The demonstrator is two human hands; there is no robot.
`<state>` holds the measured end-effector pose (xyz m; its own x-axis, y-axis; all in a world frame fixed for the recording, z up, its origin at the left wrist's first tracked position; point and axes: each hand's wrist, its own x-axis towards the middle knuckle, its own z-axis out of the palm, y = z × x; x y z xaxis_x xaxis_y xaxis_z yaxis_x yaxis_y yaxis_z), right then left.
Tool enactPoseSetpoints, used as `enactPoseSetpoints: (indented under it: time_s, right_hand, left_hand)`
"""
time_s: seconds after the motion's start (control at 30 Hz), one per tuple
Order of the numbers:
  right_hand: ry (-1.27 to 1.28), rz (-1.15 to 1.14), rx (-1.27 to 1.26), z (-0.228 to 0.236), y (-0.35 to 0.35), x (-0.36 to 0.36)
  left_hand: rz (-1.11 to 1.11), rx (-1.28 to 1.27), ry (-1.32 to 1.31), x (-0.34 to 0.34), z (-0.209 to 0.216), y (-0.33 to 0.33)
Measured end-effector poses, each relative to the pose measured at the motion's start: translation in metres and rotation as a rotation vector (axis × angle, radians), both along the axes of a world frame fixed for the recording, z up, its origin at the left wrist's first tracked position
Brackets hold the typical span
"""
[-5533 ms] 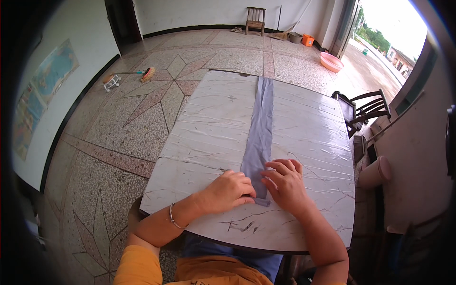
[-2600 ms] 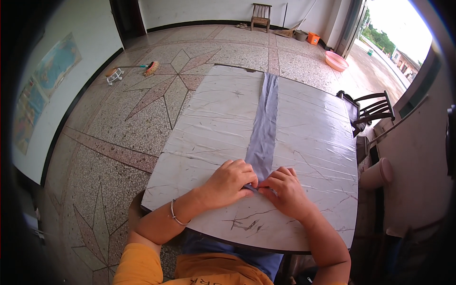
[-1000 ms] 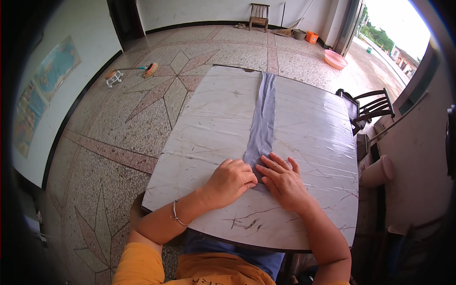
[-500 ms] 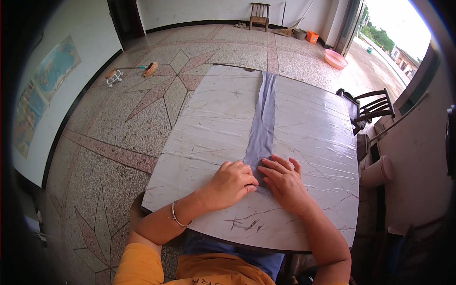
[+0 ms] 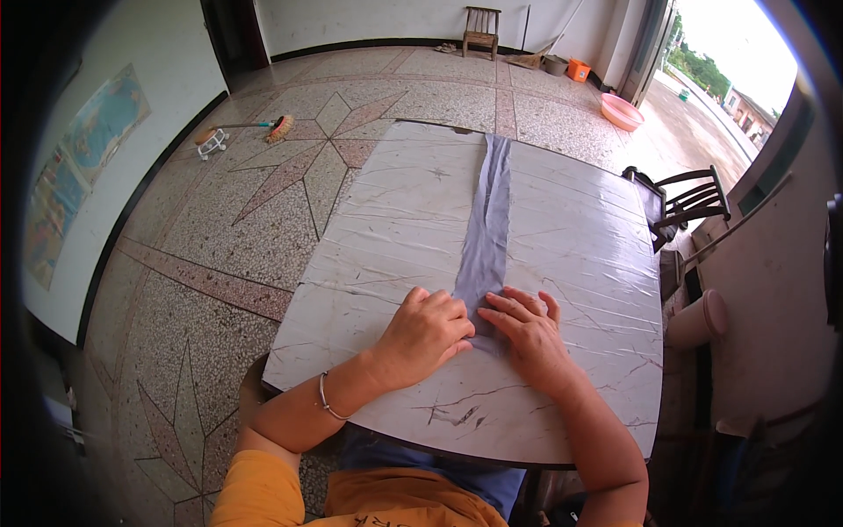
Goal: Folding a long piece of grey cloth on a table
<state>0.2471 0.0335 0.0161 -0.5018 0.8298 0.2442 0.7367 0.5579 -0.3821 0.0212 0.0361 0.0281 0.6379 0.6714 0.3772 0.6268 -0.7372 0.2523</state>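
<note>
A long, narrow strip of grey-blue cloth (image 5: 485, 237) runs down the white marble-patterned table (image 5: 369, 237) from its far edge toward me. It looks folded lengthwise, with creases along its far half. At its near end my left hand (image 5: 426, 334) has curled fingers, thumb and forefinger pinching the cloth's left edge. My right hand (image 5: 531, 338) lies across the right side of the same end, fingers stretched out and pressing on the fabric. Part of the near end is hidden beneath and between both hands.
A dark chair (image 5: 689, 202) stands beside the table's right edge, with a pink lidded bin (image 5: 698, 318) nearer me. Farther off are a pink basin (image 5: 622, 112), an orange bucket (image 5: 578, 70) and a small wooden chair (image 5: 481, 33). A brush (image 5: 279, 129) lies on the floor at left.
My left hand has shifted very slightly up and its knuckles are raised a little. My right hand stays almost where it was, and the cloth strip lies nearly the same.
</note>
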Motion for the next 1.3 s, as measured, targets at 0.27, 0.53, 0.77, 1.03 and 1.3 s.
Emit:
enactPoseSetpoints:
  time_s: [0.27,0.53,0.77,1.03,1.3]
  right_hand:
    - [0.047,-0.016,0.109,0.000,0.002,-0.002]
    - [0.110,0.097,0.117,0.013,-0.006,-0.009]
    - [0.153,0.083,0.006,0.006,-0.001,-0.006]
    - [0.150,0.111,0.028,0.010,-0.004,-0.008]
    - [0.144,0.063,0.061,0.008,-0.006,-0.014]
  left_hand:
    - [-0.014,-0.053,-0.079,-0.002,-0.006,0.008]
    - [0.030,-0.135,-0.110,-0.001,-0.012,0.012]
    - [-0.017,-0.069,-0.129,-0.002,-0.005,0.007]
    - [-0.017,-0.161,-0.138,-0.004,-0.008,0.008]
    - [-0.002,-0.154,-0.119,-0.004,-0.009,0.009]
